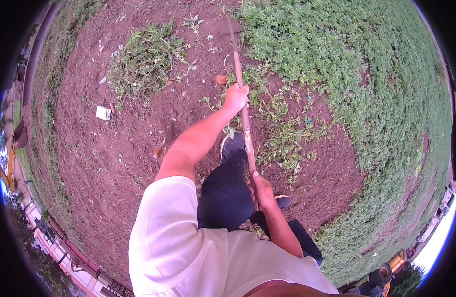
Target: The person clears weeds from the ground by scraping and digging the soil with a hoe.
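- Hoe handle: ran from near the person's waist up and away over the soil; the blade lay at its far end, by the edge of the green plants. Whether the blade was sunk in or only resting, I could not tell.
- Left hand: closed round the handle partway along, holding it firmly by the look of it.
- Right hand: wrapped round the near end, thumb laid along the wood.
- Technique, my judgement: the well-spaced grip seemed sound, the front hand steering and the rear one driving. A low blade angle and short, even pulls would suit loose ground.
- Caution, also judged: the handle passed just beside the forward shoe, so the stroke's line ought to stay clear of that foot.
- Pose: left arm reached forward, nearly straight; right arm was held lower, forearm angled in towards the handle. Trunk appeared bent over, one leg ahead.
- Nearby: a clump of loose plants lay left of the blade.
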Tool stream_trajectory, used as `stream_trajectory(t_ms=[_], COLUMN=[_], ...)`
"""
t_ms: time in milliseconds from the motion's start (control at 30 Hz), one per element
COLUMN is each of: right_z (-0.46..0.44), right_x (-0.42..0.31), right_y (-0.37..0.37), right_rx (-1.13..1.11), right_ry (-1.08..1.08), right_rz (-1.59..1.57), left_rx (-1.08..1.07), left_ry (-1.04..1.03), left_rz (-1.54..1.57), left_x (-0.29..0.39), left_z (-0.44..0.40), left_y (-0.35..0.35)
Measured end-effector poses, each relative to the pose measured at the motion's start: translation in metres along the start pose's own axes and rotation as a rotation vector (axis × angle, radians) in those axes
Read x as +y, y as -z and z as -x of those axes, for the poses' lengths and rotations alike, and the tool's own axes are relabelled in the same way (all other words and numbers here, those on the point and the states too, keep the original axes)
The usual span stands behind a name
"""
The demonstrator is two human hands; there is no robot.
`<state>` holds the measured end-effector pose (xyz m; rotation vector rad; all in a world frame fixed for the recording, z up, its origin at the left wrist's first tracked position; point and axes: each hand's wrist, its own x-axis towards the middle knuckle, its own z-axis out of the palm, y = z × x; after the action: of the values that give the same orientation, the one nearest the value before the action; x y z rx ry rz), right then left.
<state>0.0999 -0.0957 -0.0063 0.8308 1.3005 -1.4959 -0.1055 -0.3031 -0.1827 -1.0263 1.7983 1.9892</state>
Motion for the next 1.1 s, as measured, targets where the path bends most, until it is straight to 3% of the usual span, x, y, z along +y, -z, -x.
stream_trajectory(t_ms=[67,133,267,367,533,667,833,933,1000,1100], right_z=[0.003,0.015,0.077,0.104,0.039,-0.062,-0.121,-0.12,-0.105,-0.07], right_x=[0.029,0.047,0.072,0.073,0.049,-0.025,-0.125,-0.129,-0.101,-0.066], right_y=[0.012,0.019,0.024,0.029,0.041,0.011,-0.036,-0.041,-0.031,-0.016], right_rx=[0.025,0.041,-0.079,0.007,0.029,0.037,0.007,0.01,0.008,0.032], right_ry=[-0.014,-0.012,-0.157,-0.079,-0.014,0.224,0.25,0.167,0.03,0.007], right_rz=[0.028,0.057,-0.19,-0.057,0.061,0.114,0.05,0.002,-0.051,0.0], left_rx=[0.028,0.041,-0.079,-0.151,-0.043,0.105,0.158,0.143,0.184,0.159], left_ry=[-0.04,0.051,0.038,0.084,-0.031,-0.104,-0.167,-0.142,-0.116,-0.089], left_rz=[0.01,0.007,-0.169,-0.235,-0.088,0.124,0.111,0.009,-0.131,-0.109], left_x=[-0.024,-0.056,-0.044,-0.089,-0.028,0.064,0.14,0.114,0.079,0.053], left_z=[0.002,0.035,0.1,0.115,0.06,-0.044,-0.148,-0.168,-0.139,-0.09], left_y=[-0.013,-0.019,-0.004,0.0,0.001,0.0,-0.011,-0.02,-0.029,-0.036])
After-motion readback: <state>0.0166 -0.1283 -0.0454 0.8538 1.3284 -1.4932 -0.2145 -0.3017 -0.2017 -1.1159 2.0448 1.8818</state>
